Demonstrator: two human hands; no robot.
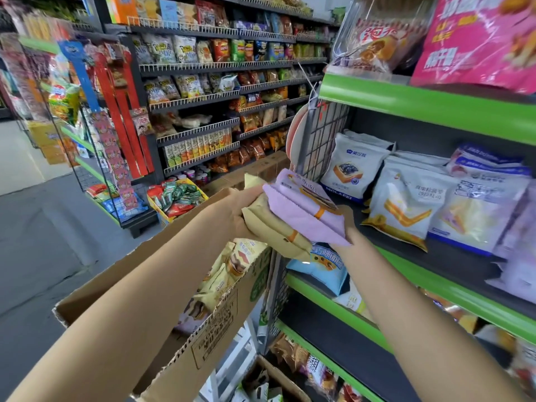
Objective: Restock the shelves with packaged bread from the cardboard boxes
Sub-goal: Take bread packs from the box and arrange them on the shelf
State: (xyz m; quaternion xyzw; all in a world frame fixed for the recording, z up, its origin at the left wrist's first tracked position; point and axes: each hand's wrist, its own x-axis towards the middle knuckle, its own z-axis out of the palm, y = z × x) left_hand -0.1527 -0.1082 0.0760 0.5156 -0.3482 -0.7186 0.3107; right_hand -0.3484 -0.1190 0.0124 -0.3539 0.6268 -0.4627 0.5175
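Gripping stacked bread pkgs point(301, 216) w/ both hands, left hand point(243, 204) & right hand point(345, 227), beside green shelf point(452, 274).

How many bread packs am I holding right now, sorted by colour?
Purple packs: 2
Cream packs: 2
Total: 4, held between the left hand and right hand.

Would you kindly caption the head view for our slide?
Both hands carry a stack of bread packets from the cardboard box toward the green-edged shelf.
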